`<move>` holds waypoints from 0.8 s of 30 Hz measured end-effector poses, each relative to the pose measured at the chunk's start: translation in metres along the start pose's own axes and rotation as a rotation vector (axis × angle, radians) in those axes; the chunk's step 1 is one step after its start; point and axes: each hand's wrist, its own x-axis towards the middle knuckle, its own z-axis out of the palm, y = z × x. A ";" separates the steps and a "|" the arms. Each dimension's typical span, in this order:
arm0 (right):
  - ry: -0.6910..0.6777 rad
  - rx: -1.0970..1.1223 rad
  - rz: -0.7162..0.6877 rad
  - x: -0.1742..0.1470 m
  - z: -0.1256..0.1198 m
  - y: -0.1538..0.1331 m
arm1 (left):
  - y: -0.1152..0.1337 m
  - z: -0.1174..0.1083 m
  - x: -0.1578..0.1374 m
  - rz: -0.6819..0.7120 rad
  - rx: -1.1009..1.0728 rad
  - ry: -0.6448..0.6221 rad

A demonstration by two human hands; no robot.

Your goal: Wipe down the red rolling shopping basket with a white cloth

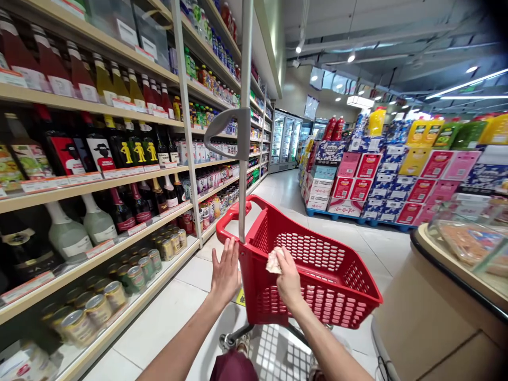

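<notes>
A red plastic shopping basket cart [309, 227] on a wheeled frame stands in front of me. From its near left end a grey pole [246, 69] rises, bearing a grey hooked handle [228, 132]. My left hand [227, 270] rests flat against the cart's left end below the red handle, fingers stretched. In my right hand [289, 278], a crumpled whitish cloth [274, 260] is pinched at the cart's near rim. No goods show inside the basket.
Shelves of bottles and cans [135, 174] line the left side. Stacked drink cartons [357, 180] stand on blue pallets ahead right. A rounded counter [432, 296] with packaged food is close on the right. Glass-door fridges [283, 137] stand at the far end of the tiled aisle.
</notes>
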 end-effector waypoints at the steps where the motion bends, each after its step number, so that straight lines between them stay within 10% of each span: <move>1: -0.019 0.018 -0.004 0.003 0.002 -0.006 | 0.009 0.003 -0.002 0.026 -0.010 0.011; 10: -0.002 0.085 0.092 0.033 0.017 -0.048 | 0.034 0.025 0.012 0.096 -0.030 0.042; 19: 0.052 -0.132 0.000 -0.015 -0.037 0.054 | 0.038 0.020 0.014 0.147 -0.053 0.045; 24: -0.007 -0.263 -0.118 -0.020 -0.029 0.048 | 0.069 0.027 0.025 0.170 -0.036 -0.056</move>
